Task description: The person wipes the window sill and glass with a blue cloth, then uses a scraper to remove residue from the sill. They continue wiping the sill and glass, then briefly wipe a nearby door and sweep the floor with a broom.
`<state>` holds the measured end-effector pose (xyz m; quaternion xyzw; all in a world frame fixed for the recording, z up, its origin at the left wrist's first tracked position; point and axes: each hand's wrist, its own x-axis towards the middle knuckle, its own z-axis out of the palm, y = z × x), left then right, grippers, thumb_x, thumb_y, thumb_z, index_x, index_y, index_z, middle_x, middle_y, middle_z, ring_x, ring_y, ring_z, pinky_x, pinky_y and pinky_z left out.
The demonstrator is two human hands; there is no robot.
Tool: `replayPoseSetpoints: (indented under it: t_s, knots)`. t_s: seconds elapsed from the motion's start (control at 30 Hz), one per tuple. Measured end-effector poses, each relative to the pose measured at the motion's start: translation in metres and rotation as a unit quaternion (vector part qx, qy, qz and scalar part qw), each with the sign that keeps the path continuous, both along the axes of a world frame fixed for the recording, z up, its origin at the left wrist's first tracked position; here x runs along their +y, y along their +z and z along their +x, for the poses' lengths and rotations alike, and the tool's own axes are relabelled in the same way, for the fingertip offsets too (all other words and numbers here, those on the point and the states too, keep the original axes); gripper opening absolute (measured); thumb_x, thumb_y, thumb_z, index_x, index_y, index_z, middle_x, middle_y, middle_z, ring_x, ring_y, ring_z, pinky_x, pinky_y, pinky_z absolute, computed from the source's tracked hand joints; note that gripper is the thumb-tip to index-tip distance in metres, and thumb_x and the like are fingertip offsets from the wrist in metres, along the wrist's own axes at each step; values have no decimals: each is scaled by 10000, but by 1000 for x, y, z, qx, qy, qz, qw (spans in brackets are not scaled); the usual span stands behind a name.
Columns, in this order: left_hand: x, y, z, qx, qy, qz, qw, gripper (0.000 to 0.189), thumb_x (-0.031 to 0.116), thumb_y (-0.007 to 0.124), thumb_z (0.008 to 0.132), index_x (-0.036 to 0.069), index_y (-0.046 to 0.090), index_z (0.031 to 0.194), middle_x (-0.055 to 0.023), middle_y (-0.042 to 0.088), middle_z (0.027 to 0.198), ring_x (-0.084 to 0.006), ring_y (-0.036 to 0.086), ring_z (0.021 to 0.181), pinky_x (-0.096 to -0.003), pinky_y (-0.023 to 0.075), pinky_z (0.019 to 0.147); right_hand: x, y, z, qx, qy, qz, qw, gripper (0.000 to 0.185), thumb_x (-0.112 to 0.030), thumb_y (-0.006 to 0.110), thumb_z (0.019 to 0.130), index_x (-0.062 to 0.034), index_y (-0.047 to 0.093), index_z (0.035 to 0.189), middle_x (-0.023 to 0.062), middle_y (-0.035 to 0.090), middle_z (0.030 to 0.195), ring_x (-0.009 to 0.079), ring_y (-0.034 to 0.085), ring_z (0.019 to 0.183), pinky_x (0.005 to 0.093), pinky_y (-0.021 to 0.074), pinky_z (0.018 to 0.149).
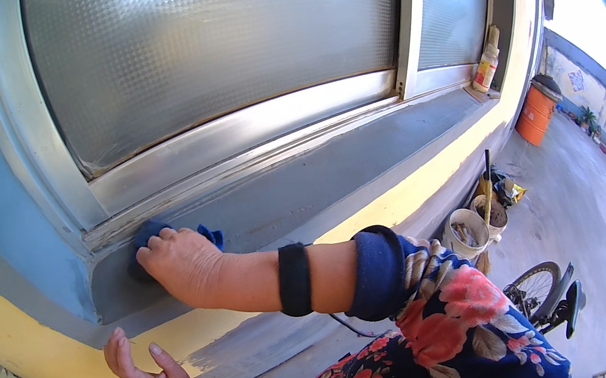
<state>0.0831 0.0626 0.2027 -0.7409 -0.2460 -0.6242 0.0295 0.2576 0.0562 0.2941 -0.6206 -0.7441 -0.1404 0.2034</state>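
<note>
My right hand [183, 263] grips a blue cloth [149, 234] and presses it onto the grey window sill [281, 204], close to the sill's left inner corner. Part of the cloth is hidden under the fingers; a folded end pokes out past the knuckles. Just above it runs the metal frame [246, 135] of a sliding window with a patterned glass pane [224, 40]. Lower down, my left hand [149, 368] is raised in front of the yellow wall, palm up and fingers apart, holding nothing.
A spray bottle [486, 68] stands at the sill's far right end. Below the wall are white buckets [466, 231], a black bag [499, 180] and part of a bicycle [543, 293]. An orange drum [536, 111] stands farther back on the concrete floor [552, 207].
</note>
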Motion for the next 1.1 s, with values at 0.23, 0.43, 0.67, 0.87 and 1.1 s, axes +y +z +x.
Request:
replayPoseSetpoints:
  t_s: [0.23,0.43,0.67,0.87,1.1]
  knots:
    - [-24,23,78,46,-7,58,997,321,73,522,804,18,460,1113,-157,522,1136,-315,472,1073,-481,277,996,-98,5,183,74,-187,4,979,254,-49,527,773,-84,590,1017,166,617,921,328,588,903,401,473,784]
    - [-50,43,147,81,-17,95,992,349,53,518,805,31,466,1149,-148,530,1157,-307,472,1092,-470,272,1011,-222,-3,368,70,-411,67,907,282,-26,576,722,-78,639,992,167,631,917,344,597,874,409,473,783]
    - [-59,55,203,88,42,144,985,309,149,515,822,55,487,1115,-114,531,1146,-285,478,1083,-483,259,1008,-318,19,449,146,-585,181,777,289,-44,588,733,-81,628,1017,192,628,891,352,596,874,416,459,779]
    - [-49,44,217,105,37,73,991,348,348,466,871,74,543,1072,-98,564,1077,-276,512,1019,-445,303,962,-234,-7,333,107,-58,96,988,451,92,546,708,-104,574,1113,158,576,1098,358,544,998,374,471,828]
    - [-55,44,195,86,-60,68,992,346,368,439,886,97,573,1054,-87,576,1060,-276,514,1015,-454,286,974,-255,-7,409,97,-281,79,952,363,116,503,739,-27,604,1058,186,606,1053,345,578,980,370,450,874]
